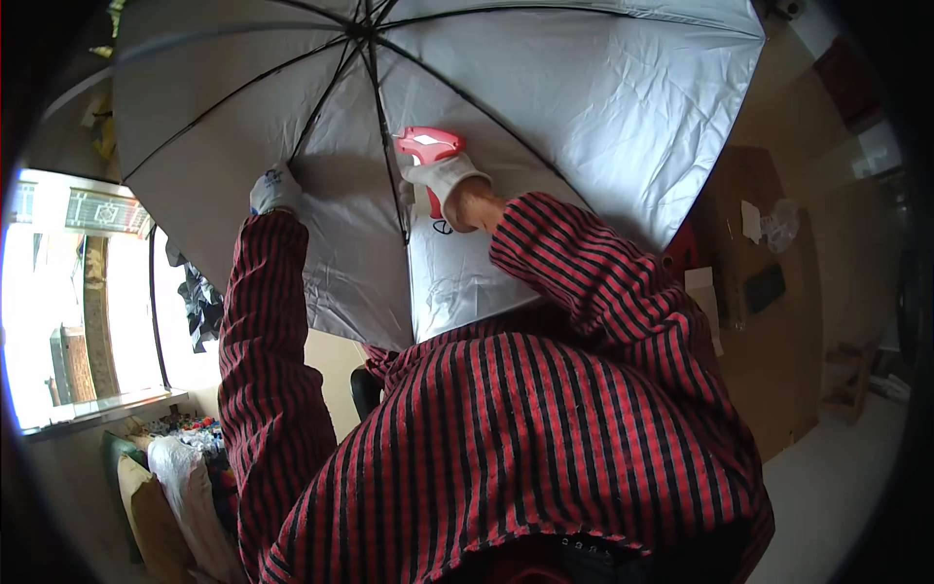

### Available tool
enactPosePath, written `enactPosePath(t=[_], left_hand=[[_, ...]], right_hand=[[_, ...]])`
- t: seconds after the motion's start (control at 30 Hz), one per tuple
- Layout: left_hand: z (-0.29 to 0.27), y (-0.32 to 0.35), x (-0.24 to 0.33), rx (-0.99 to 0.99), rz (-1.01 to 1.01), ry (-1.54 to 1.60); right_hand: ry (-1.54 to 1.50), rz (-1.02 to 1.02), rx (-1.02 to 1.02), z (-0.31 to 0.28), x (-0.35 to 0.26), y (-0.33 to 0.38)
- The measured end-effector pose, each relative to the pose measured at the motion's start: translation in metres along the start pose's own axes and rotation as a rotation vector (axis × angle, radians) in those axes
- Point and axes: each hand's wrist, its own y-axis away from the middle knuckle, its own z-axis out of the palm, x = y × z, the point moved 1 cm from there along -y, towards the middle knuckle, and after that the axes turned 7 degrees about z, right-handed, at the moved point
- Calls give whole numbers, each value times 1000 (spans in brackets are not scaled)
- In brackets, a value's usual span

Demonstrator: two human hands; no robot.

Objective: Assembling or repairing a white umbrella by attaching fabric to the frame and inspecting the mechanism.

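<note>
An opened umbrella (603,107) spreads in front of me, its silver fabric and black ribs facing me. The ribs meet at a black hub (360,31) near the top of the view. My left hand (276,189), in a white glove, is closed at a rib on the umbrella's left side; its fingertips are partly hidden. In my gloved right hand (451,183) is a red tagging gun (429,144), held by its handle. The gun's front end points left, close to a central rib (384,146). Whether it touches the rib or the fabric, I cannot tell.
To the right stands a brown table (778,341) with a dark flat object (765,288) and a crumpled clear plastic bag (779,226). Full sacks (156,506) stand at the lower left, below a bright window (78,292). A wooden stand (848,380) is at the far right.
</note>
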Motion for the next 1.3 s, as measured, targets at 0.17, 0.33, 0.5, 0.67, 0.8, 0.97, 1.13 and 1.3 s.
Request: enactPosePath(t=[0.17,0.33,0.5,0.67,0.8,0.97,1.13,1.3], left_hand=[[14,21,3,11,-36,40],[8,53,52,490,92,321],[3,72,119,438,341,984],[14,56,132,374,296,929],[16,53,131,312,250,1065],[17,52,126,255,245,1267],[5,52,136,186,257,1364],[30,52,122,182,155,1442]], right_hand=[[-447,141,-90,1,27,-38],[-94,-44,102,-1,24,-55],[499,-445,324,3,21,-59],[344,-123,70,12,7,-52],[283,-75,107,12,-2,-38],[338,-48,104,14,0,-41],[-16,-179,-108,-5,30,-70],[-513,118,-330,-12,1,-34]])
